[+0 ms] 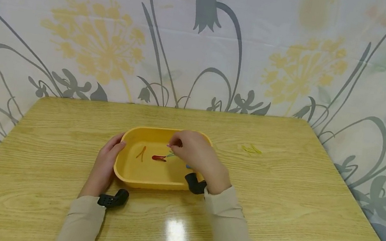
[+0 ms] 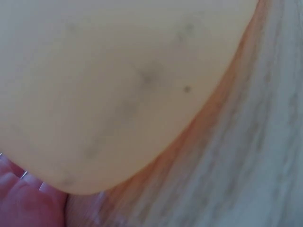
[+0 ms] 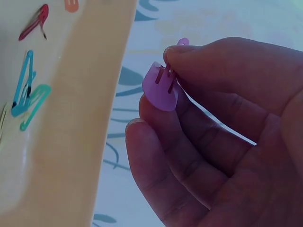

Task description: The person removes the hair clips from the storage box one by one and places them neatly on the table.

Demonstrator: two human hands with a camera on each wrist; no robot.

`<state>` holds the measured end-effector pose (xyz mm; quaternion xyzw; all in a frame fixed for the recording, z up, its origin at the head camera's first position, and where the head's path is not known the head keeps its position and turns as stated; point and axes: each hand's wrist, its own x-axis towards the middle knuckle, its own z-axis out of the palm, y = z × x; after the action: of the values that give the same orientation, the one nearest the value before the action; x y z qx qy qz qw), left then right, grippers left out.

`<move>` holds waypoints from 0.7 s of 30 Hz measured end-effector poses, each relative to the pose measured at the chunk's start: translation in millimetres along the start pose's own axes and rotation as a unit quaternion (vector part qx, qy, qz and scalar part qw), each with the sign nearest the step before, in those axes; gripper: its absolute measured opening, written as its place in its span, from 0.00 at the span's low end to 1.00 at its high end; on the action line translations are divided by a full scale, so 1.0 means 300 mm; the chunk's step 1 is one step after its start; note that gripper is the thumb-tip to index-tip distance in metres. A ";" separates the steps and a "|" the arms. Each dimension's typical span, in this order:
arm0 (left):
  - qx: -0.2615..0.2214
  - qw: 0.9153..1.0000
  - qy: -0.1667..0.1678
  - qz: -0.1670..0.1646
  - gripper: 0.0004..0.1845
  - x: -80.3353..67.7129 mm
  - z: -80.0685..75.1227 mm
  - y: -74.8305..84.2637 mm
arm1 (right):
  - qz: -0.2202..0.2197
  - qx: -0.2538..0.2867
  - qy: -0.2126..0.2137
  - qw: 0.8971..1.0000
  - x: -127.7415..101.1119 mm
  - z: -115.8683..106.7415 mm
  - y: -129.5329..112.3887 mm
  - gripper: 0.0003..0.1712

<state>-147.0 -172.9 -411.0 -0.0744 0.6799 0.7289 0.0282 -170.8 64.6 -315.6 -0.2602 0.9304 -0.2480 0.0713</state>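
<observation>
Closest to the right wrist camera, a small purple plastic hair clip [image 3: 161,87] is pinched between the thumb and fingertips of the right hand [image 1: 198,154], whose other fingers curl loosely beneath it. The clip stands roughly upright in the pinch, its long axis running up and away from the palm, and is held above the far right part of the shallow yellow plastic tray [image 1: 125,171]. Below lie a red clip [image 1: 159,158], an orange clip [image 1: 141,153] and teal and blue clips [image 3: 26,92] on the tray floor. The left hand [image 1: 104,165] rests with straight fingers against the tray's left wall, holding nothing. A yellow clip [image 1: 251,149] lies apart on the wooden table [image 1: 278,200], to the right.
</observation>
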 end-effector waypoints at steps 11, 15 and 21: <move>0.010 1.000 0.001 -0.007 0.27 0.000 -0.002 0.000 | 0.018 0.000 0.030 0.999 -0.008 -0.023 0.049 0.07; 0.015 1.000 0.003 -0.008 0.26 0.000 -0.002 0.000 | 0.023 0.004 0.031 0.999 -0.007 -0.026 0.056 0.07; 0.017 1.000 0.002 -0.007 0.26 0.005 -0.002 -0.004 | 0.046 0.005 0.027 0.999 -0.004 -0.030 0.071 0.08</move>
<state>-148.2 -173.6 -412.3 -0.0804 0.6916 0.7170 0.0330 -181.7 84.8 -318.4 -0.2103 0.9416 -0.2563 0.0588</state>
